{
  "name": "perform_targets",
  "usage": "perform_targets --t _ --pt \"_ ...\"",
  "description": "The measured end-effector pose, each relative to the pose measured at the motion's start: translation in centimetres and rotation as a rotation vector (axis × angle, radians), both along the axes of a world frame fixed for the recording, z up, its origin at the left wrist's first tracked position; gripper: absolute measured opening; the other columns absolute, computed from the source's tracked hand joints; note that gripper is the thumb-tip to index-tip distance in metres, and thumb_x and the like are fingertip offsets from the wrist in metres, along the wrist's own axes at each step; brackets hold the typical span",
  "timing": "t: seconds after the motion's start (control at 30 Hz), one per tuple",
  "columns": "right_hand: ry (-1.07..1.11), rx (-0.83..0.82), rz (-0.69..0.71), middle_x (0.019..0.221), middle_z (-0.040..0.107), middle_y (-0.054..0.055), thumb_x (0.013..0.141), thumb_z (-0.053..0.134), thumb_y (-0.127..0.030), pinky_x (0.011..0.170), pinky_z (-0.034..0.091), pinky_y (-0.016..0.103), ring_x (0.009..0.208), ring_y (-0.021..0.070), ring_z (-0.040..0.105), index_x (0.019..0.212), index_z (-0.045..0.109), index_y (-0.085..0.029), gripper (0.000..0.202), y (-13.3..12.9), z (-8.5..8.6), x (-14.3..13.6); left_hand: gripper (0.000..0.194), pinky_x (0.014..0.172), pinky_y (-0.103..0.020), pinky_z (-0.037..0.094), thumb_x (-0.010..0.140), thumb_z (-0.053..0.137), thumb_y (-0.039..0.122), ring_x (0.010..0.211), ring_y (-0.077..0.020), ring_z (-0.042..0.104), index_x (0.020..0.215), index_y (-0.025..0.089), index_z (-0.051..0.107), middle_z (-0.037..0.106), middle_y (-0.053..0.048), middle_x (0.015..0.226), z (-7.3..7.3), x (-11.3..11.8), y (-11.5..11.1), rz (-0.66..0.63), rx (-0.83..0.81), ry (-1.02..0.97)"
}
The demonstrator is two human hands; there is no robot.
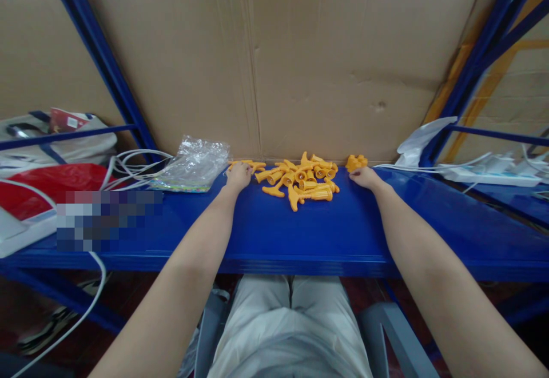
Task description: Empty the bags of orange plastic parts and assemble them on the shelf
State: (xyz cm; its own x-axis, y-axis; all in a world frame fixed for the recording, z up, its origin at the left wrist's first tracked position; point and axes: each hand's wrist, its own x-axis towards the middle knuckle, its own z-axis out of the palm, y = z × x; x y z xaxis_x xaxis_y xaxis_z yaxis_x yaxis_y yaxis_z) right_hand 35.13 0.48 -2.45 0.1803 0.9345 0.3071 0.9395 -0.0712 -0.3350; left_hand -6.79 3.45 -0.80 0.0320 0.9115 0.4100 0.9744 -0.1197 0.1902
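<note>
My left hand rests at the back of the blue shelf, with its fingers curled over a few thin yellow plastic pieces. What its fingertips grip is too small to make out. Between my hands lies a heap of yellow T-shaped plastic handles with ribbed, hollow grips. My right hand is on the other side of this heap, thumb and fingers drawn together. Just behind it, against the cardboard, sits a small cluster of knobbly yellow parts. Whether the right fingertips hold one is hidden.
A tall cardboard panel closes off the back of the blue shelf. Clear plastic bags, white cables and a red bag lie leftward. To the right are a power strip and a blue upright.
</note>
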Motion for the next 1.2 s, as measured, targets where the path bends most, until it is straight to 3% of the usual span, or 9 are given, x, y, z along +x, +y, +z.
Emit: perform_targets --t 0.23,0.57,0.77,0.93,1.07,1.2 --pt "-0.065 -0.018 -0.005 0.104 0.077 0.018 0.087 0.053 -0.014 0.098 0.053 0.043 0.112 0.0357 0.069 0.093 0.08 -0.011 0.027 -0.5 0.7 -1.3 0.042 0.103 -0.041 0.05 0.099 0.039 0.026 0.122 -0.0311 0.065 0.116 0.015 0.076 0.072 -0.016 0.126 0.3 0.0 -0.2 0.003 -0.05 0.051" --pt "0.001 0.086 0.108 0.111 0.077 0.017 0.097 0.047 -0.026 0.093 0.053 0.038 0.107 0.031 0.071 0.104 0.077 -0.015 0.033 -0.5 1.5 -5.3 0.041 0.104 -0.042 0.052 0.091 0.048 0.023 0.125 -0.0302 0.064 0.121 0.025 0.076 0.072 -0.01 0.131 -0.3 -0.2 0.2 -0.031 -0.067 0.052" --pt "-0.077 0.013 0.15 0.111 0.078 0.011 0.09 0.061 -0.028 0.088 0.053 0.03 0.102 0.025 0.072 0.114 0.075 -0.017 0.029 -0.7 1.4 -6.6 0.041 0.102 -0.041 0.053 0.092 0.046 0.021 0.121 -0.0302 0.066 0.118 0.023 0.078 0.074 -0.011 0.126 0.1 0.0 -0.1 -0.051 -0.01 0.035" --pt "-0.135 -0.037 0.081 0.118 0.076 0.015 0.092 0.063 -0.035 0.09 0.053 0.032 0.109 0.0273 0.071 0.123 0.071 -0.016 0.037 -1.2 1.5 -7.3 0.041 0.102 -0.041 0.053 0.091 0.047 0.02 0.121 -0.0292 0.067 0.117 0.023 0.078 0.074 -0.01 0.126 0.4 0.2 -0.2 -0.076 0.063 -0.01" --pt "-0.162 -0.044 -0.012 0.119 0.074 0.019 0.093 0.058 -0.05 0.094 0.052 0.044 0.116 0.0341 0.068 0.117 0.073 -0.017 0.043 -1.4 1.5 -8.2 0.041 0.107 -0.039 0.049 0.092 0.045 0.017 0.122 -0.0259 0.066 0.117 0.02 0.077 0.074 -0.01 0.126 0.6 0.7 -0.2 -0.122 0.114 -0.023" --pt "-0.124 -0.056 -0.076 0.113 0.076 0.017 0.09 0.059 -0.055 0.092 0.052 0.041 0.114 0.0331 0.069 0.107 0.075 -0.018 0.044 -1.2 1.5 -8.9 0.041 0.108 -0.034 0.048 0.092 0.043 0.014 0.121 -0.0236 0.066 0.116 0.018 0.077 0.075 -0.009 0.124 0.9 1.3 -0.4 -0.175 0.144 -0.019"
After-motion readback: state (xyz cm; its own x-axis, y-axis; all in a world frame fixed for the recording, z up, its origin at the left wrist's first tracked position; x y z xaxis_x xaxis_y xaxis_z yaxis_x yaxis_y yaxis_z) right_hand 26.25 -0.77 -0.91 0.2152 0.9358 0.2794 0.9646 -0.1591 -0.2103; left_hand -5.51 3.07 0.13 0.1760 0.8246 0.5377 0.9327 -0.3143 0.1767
